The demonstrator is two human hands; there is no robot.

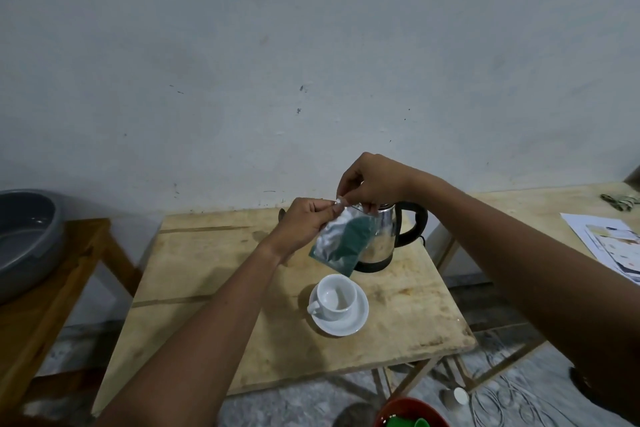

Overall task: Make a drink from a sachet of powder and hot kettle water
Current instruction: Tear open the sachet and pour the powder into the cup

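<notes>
sachet (pixel 337 241) pinched at top by both hands' fingers (pixel 327 208), above cup (pixel 336 295)

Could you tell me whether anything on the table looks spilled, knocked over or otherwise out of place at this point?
Nothing stands out. The white cup sits upright and empty on its saucer, the kettle stands upright behind it, and both hands pinch the sachet by its top edge above the wooden table. No powder or water shows.

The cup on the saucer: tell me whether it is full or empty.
Empty. The cup stands upright on its saucer, and its white inside shows bare, with no powder or water.
</notes>
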